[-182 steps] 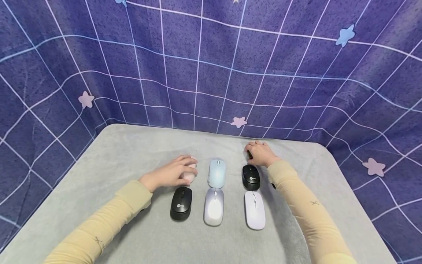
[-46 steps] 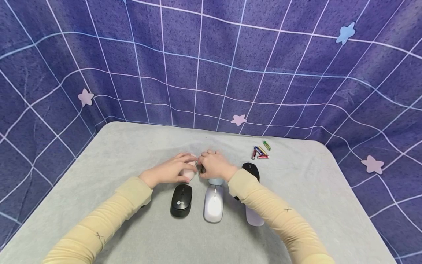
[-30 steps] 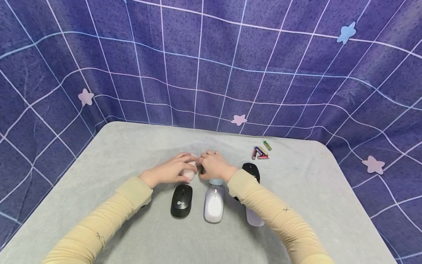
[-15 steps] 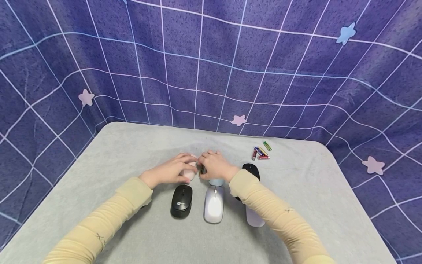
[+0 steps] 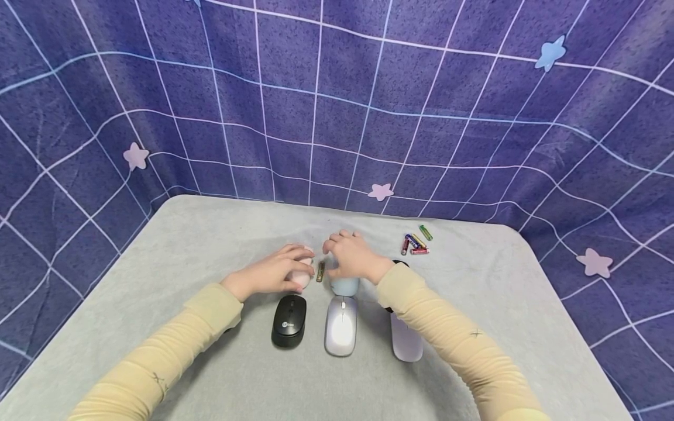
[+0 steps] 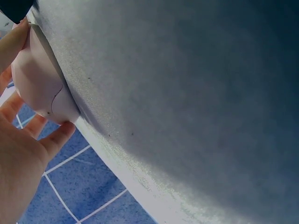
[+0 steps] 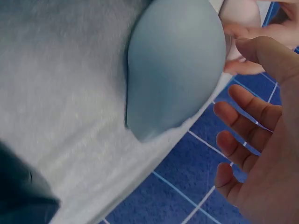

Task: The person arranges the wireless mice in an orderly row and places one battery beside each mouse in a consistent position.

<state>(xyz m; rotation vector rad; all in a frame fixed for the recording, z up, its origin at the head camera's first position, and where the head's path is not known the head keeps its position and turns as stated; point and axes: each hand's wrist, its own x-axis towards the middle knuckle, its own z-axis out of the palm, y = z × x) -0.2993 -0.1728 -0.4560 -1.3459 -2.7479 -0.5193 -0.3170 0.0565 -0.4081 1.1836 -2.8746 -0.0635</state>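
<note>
Left-hand grip [image 5: 271, 272] curls round a pale pink mouse [image 5: 302, 276]; the right-hand grip [image 5: 354, 256], fingers loosely curved, holds nothing over the far part of a light-blue mouse [image 5: 345, 286]. Behind hangs a purple grid-patterned curtain [image 5: 337, 117]; both mice lie near the middle of the grey-covered table [image 5: 237, 374]. Nearer the person are a black mouse [image 5: 289, 321], a silver mouse [image 5: 341, 327] and a lilac mouse [image 5: 406, 340]. Red, blue and yellow batteries [image 5: 415, 241] lie bunched back right, a green battery [image 5: 426, 233] close by. One dark battery [image 5: 320, 271] sits between both hands.
</note>
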